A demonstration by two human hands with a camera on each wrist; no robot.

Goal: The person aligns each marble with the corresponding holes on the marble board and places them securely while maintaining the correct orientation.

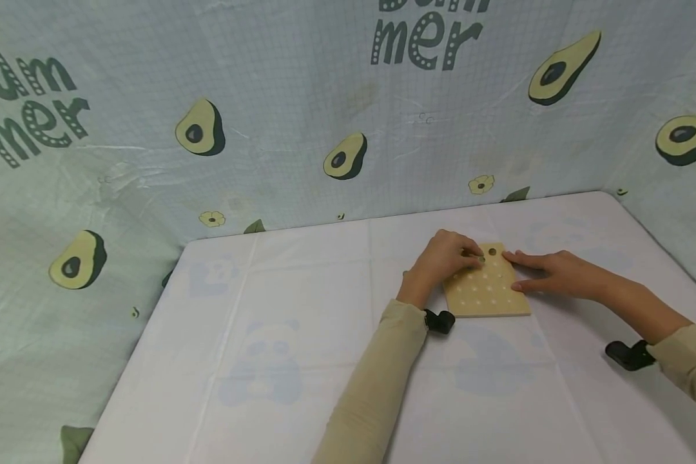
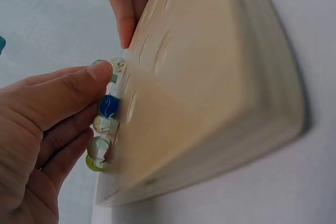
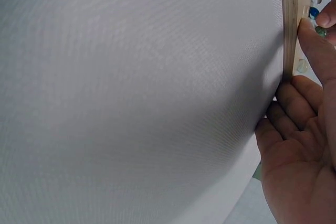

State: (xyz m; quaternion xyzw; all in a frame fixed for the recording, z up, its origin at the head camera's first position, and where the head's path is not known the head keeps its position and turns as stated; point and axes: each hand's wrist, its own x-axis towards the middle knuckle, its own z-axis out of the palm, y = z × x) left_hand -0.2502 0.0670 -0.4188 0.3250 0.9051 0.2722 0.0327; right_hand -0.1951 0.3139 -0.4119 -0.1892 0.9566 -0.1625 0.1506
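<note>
A square wooden board [image 1: 470,310] with rows of round hollows lies on the table. My left hand [image 1: 441,261] is over its far left part, pinching a small green glass marble [image 3: 321,31] between thumb and fingertips. In the left wrist view, a blue marble [image 2: 109,106], a yellow-green marble [image 2: 93,162] and several clear ones sit in a row along the board, close to the left fingers. My right hand [image 1: 562,274] touches the board's right edge with fingers extended. Its lower fingers rest against the table in the right wrist view.
A white cloth with faint panda prints covers the table [image 1: 301,290]. Behind it hangs a pale curtain [image 1: 278,84] printed with avocados and lettering. A dark round hole [image 1: 492,251] shows near the board's far edge. Black camera mounts sit on both wrists.
</note>
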